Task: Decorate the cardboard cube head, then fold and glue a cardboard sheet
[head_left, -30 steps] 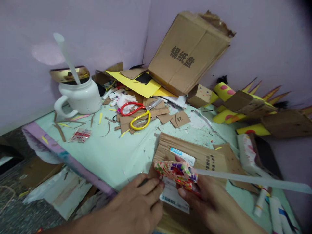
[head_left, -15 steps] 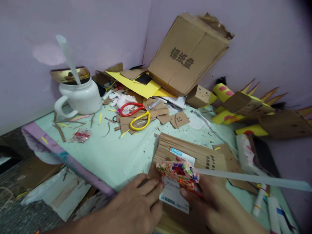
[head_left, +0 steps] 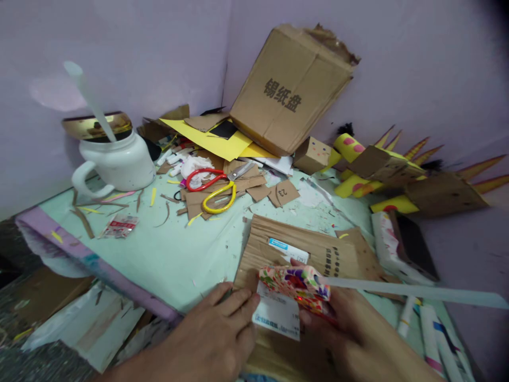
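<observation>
My right hand [head_left: 348,323] is wrapped round a hot glue gun [head_left: 292,278] with a bright floral pattern and a small red light. A long translucent glue stick [head_left: 413,292] sticks out of its back end towards the right. Beneath the gun lies a flat piece of brown cardboard [head_left: 338,260] bearing a white printed label [head_left: 276,318] and a blue-and-white sticker [head_left: 288,249]. My left hand [head_left: 217,331] rests flat with fingers stretched out at the cardboard's left edge, close to the gun's front end. The nozzle tip is hard to make out.
Scissors [head_left: 217,188] with red and yellow handles lie on cardboard scraps. A white mug [head_left: 121,162] stands at the left. Behind lean yellow paper [head_left: 207,139] and a large cardboard box [head_left: 286,90]. Spiked cardboard figures [head_left: 392,164] and markers [head_left: 431,334] are at the right.
The camera view has turned slightly, so the table's contents appear further left. The glue gun sits a little further right relative to the label; both hands keep their poses.
</observation>
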`<state>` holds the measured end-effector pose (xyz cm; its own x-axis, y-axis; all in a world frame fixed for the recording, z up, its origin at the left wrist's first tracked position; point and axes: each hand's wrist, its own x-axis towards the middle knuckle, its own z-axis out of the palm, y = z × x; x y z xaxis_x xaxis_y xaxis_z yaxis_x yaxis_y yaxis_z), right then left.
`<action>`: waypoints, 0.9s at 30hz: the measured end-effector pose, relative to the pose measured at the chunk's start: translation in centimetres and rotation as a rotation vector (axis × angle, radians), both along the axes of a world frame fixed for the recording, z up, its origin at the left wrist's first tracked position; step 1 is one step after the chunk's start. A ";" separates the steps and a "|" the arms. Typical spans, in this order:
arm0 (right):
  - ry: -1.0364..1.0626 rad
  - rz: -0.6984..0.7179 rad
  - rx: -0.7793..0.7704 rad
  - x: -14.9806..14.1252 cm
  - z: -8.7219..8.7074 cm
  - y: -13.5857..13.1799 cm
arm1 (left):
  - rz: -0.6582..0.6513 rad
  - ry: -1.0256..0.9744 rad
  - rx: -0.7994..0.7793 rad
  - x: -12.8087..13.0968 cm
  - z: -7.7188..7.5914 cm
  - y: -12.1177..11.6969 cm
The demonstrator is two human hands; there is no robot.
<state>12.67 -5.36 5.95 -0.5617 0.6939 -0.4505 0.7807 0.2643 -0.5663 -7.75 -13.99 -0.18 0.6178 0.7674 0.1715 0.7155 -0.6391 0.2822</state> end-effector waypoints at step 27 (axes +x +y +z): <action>-0.079 -0.060 0.011 2.7 -0.1 -0.5 | 0.024 -0.070 0.061 0.1 -2.9 -0.8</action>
